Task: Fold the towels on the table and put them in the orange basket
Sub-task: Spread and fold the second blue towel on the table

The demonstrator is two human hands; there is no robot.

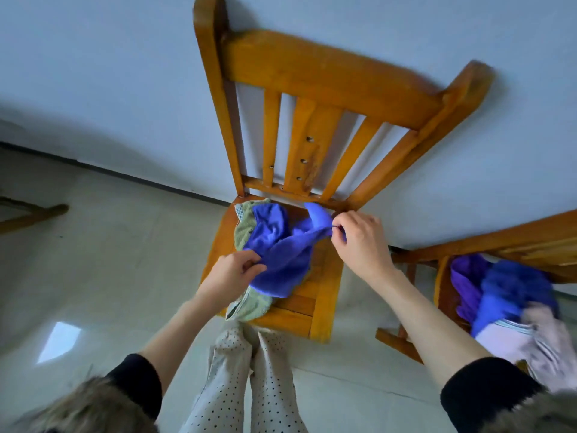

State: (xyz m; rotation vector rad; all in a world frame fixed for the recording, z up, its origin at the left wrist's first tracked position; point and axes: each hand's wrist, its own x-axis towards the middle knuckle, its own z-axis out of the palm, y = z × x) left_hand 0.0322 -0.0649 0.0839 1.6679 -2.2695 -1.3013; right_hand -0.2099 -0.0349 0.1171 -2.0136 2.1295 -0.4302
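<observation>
My left hand (232, 270) pinched the blue towel's (281, 254) near edge over the wooden chair (324, 295) seat; my right hand (359, 237) pinched its far corner. I judged pulling both corners taut would square the fold. No orange basket showed.

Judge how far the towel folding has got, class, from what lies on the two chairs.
Done: nothing visibly; no orange basket shows. In hand: the left hand and right hand pinch the blue towel, still crumpled, over the wooden chair. Left: the green towel beneath, and the heap of cloths on the right chair.
</observation>
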